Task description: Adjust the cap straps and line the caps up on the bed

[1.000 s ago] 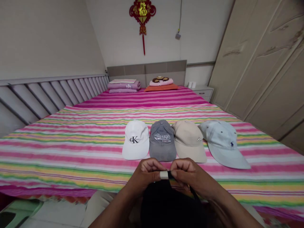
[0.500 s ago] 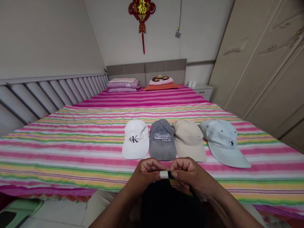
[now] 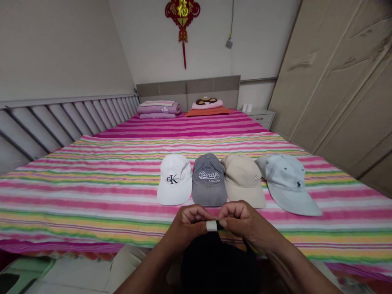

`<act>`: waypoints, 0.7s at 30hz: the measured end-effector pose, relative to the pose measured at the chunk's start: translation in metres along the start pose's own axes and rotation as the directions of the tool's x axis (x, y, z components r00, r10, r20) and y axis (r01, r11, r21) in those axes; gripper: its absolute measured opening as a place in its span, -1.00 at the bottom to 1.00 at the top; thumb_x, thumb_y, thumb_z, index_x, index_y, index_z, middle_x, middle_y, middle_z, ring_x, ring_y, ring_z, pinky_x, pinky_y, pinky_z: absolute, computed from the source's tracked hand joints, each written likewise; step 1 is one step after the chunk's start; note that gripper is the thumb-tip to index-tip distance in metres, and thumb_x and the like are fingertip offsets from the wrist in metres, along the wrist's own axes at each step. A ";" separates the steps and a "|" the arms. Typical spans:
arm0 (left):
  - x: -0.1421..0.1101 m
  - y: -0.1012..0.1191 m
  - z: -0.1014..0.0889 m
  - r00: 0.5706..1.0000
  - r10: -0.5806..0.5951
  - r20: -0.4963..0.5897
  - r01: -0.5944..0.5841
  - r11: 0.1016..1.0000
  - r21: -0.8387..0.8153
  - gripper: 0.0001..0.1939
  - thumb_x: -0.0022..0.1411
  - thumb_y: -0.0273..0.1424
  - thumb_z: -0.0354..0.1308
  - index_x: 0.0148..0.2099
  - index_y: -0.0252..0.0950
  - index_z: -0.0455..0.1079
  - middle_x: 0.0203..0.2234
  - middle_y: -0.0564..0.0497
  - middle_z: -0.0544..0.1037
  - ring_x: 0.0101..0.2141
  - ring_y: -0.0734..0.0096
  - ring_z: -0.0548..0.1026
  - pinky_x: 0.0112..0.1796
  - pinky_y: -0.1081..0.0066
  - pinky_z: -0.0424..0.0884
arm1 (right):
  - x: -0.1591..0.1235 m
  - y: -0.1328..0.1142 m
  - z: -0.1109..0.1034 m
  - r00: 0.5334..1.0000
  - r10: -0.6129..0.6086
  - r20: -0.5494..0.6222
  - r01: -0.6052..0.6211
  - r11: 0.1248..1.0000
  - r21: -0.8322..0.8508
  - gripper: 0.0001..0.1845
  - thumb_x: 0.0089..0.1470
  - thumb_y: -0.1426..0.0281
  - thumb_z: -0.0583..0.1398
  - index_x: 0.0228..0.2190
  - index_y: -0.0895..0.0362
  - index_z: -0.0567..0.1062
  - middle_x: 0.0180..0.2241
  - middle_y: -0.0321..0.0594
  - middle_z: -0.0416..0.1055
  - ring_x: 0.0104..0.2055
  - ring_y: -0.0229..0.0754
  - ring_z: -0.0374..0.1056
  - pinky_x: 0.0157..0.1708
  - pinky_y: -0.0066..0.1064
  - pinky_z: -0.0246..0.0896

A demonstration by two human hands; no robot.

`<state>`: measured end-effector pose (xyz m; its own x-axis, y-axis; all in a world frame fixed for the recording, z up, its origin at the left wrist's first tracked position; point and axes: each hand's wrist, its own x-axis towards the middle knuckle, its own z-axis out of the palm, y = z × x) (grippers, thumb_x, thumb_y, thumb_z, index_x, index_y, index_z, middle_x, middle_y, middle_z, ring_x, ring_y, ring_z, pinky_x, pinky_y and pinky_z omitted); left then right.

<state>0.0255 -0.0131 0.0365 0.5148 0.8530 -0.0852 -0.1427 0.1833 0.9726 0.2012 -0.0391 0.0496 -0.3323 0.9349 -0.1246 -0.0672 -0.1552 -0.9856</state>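
A black cap (image 3: 219,265) hangs low in front of me, held by its back strap. My left hand (image 3: 188,222) and my right hand (image 3: 241,222) both pinch that strap, fingers curled, with a small white clasp (image 3: 211,226) between them. Just beyond my knuckles, a row of caps lies on the striped bed (image 3: 92,183): a white cap (image 3: 175,179) with a black logo, a grey cap (image 3: 209,181) with white lettering, a beige cap (image 3: 243,179) and a pale blue cap (image 3: 288,181).
Folded pink bedding (image 3: 159,109) and an orange pillow (image 3: 208,110) lie by the headboard. A white nightstand (image 3: 260,116) stands at the far right, beside tall wardrobe doors (image 3: 343,81). A slatted panel (image 3: 61,126) lines the left wall. A green stool (image 3: 21,273) stands on the floor.
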 end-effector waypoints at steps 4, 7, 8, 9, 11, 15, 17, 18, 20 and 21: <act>-0.002 0.001 0.002 1.000 -0.012 0.025 0.013 1.000 -0.025 -0.76 -0.20 -0.36 0.33 -0.44 -0.37 0.43 -0.61 0.05 0.47 -0.59 0.61 0.31 -0.52 0.56 0.15 | 0.001 0.005 0.001 0.999 0.040 0.024 -0.041 0.996 0.073 -0.72 -0.24 0.26 0.29 -0.60 0.22 0.38 -0.75 -0.47 0.11 -0.72 -0.48 -0.11 -0.72 -0.55 -0.31; -0.002 0.000 0.003 0.999 0.026 0.025 -0.024 0.998 -0.062 -0.74 -0.18 -0.35 0.32 -0.42 -0.37 0.38 -0.62 0.08 0.44 -0.60 0.64 0.28 -0.54 0.58 0.12 | 0.002 0.009 0.000 0.999 0.031 0.024 -0.034 0.992 0.122 -0.74 -0.23 0.29 0.29 -0.58 0.23 0.40 -0.76 -0.49 0.08 -0.73 -0.49 -0.16 -0.73 -0.54 -0.35; -0.002 -0.001 0.003 0.999 0.033 0.026 -0.031 0.997 -0.066 -0.74 -0.17 -0.35 0.32 -0.42 -0.37 0.36 -0.63 0.09 0.43 -0.61 0.65 0.27 -0.55 0.58 0.11 | 0.003 0.011 0.000 0.999 0.035 0.019 -0.037 0.989 0.141 -0.74 -0.23 0.29 0.29 -0.58 0.23 0.40 -0.76 -0.49 0.08 -0.74 -0.49 -0.17 -0.73 -0.54 -0.36; -0.002 -0.001 0.003 0.999 0.034 0.028 -0.032 0.997 -0.068 -0.74 -0.16 -0.35 0.31 -0.43 -0.37 0.34 -0.64 0.10 0.41 -0.62 0.65 0.25 -0.56 0.58 0.09 | 0.003 0.011 0.000 0.999 0.040 0.013 -0.041 0.986 0.160 -0.74 -0.24 0.29 0.29 -0.58 0.23 0.40 -0.76 -0.49 0.09 -0.74 -0.49 -0.18 -0.74 -0.54 -0.37; -0.002 -0.002 0.003 0.999 0.030 0.035 -0.028 0.997 -0.073 -0.73 -0.15 -0.35 0.31 -0.43 -0.37 0.31 -0.65 0.11 0.39 -0.63 0.67 0.23 -0.57 0.59 0.06 | 0.004 0.012 0.001 0.999 0.049 0.002 -0.049 0.980 0.194 -0.74 -0.25 0.28 0.29 -0.59 0.22 0.40 -0.77 -0.49 0.09 -0.74 -0.49 -0.18 -0.75 -0.55 -0.38; -0.002 -0.006 0.000 0.998 0.023 0.056 -0.018 0.997 -0.082 -0.73 -0.15 -0.34 0.30 -0.45 -0.34 0.28 -0.67 0.15 0.36 -0.64 0.68 0.18 -0.59 0.60 0.03 | 0.003 0.013 0.002 0.999 0.050 -0.003 -0.048 0.971 0.236 -0.75 -0.25 0.29 0.29 -0.60 0.22 0.39 -0.79 -0.49 0.09 -0.75 -0.48 -0.17 -0.74 -0.54 -0.37; -0.001 -0.008 -0.004 0.998 0.011 0.067 -0.006 0.998 -0.068 -0.71 -0.18 -0.32 0.31 -0.45 -0.33 0.28 -0.65 0.14 0.37 -0.64 0.67 0.19 -0.58 0.59 0.03 | 0.003 0.014 0.003 0.999 0.047 0.001 -0.046 0.967 0.250 -0.76 -0.24 0.30 0.29 -0.60 0.21 0.39 -0.80 -0.49 0.08 -0.76 -0.48 -0.17 -0.74 -0.54 -0.37; -0.001 -0.009 -0.005 0.997 0.010 0.076 -0.005 0.998 -0.065 -0.69 -0.19 -0.30 0.31 -0.44 -0.33 0.29 -0.64 0.12 0.37 -0.63 0.66 0.20 -0.58 0.58 0.03 | 0.003 0.015 0.003 0.999 0.045 0.005 -0.045 0.965 0.257 -0.76 -0.23 0.30 0.28 -0.59 0.21 0.39 -0.81 -0.50 0.08 -0.76 -0.48 -0.18 -0.74 -0.54 -0.36; -0.002 -0.011 -0.008 0.994 0.028 0.107 -0.020 0.997 -0.071 -0.66 -0.20 -0.25 0.30 -0.41 -0.33 0.30 -0.61 0.10 0.38 -0.62 0.63 0.22 -0.58 0.57 0.04 | 0.002 0.016 0.003 0.999 0.038 0.015 -0.040 0.962 0.269 -0.76 -0.22 0.29 0.28 -0.59 0.20 0.38 -0.83 -0.51 0.05 -0.77 -0.47 -0.19 -0.74 -0.53 -0.36; -0.002 -0.012 -0.008 0.992 0.047 0.116 -0.039 0.997 -0.072 -0.65 -0.19 -0.24 0.29 -0.39 -0.33 0.31 -0.60 0.10 0.38 -0.61 0.62 0.23 -0.57 0.56 0.05 | 0.002 0.017 0.003 0.999 0.036 0.016 -0.039 0.961 0.273 -0.76 -0.22 0.29 0.28 -0.59 0.20 0.38 -0.83 -0.52 0.04 -0.77 -0.47 -0.20 -0.74 -0.53 -0.36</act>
<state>0.0192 -0.0132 0.0232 0.6022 0.7982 -0.0137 -0.2234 0.1850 0.9570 0.1965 -0.0405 0.0332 -0.3499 0.9234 -0.1579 -0.3081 -0.2726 -0.9115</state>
